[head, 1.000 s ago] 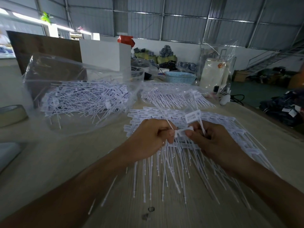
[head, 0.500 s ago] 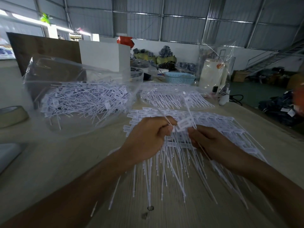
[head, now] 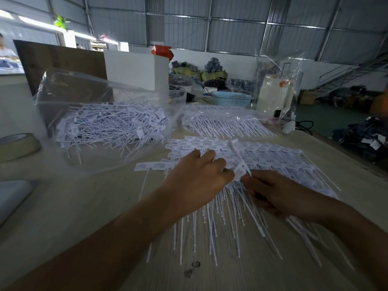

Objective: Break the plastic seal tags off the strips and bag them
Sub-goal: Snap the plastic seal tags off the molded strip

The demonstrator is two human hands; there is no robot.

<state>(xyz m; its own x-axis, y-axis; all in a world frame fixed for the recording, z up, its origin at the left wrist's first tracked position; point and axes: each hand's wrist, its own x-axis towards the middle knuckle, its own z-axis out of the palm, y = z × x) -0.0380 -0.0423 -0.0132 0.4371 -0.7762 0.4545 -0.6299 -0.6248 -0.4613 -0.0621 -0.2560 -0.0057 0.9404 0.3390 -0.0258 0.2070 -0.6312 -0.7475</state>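
Both hands, left hand (head: 197, 181) and right hand (head: 279, 196), pinched one white tag (head: 238, 162) above the strips (head: 262, 156) on the table (head: 84, 206), bag (head: 109, 122) beyond; light, stiff, probably brittle, best held near its joint.

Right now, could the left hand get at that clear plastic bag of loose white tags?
Probably yes: the clear plastic bag lies just left of the left hand, with bare wooden table between, though that hand pinches a tag.
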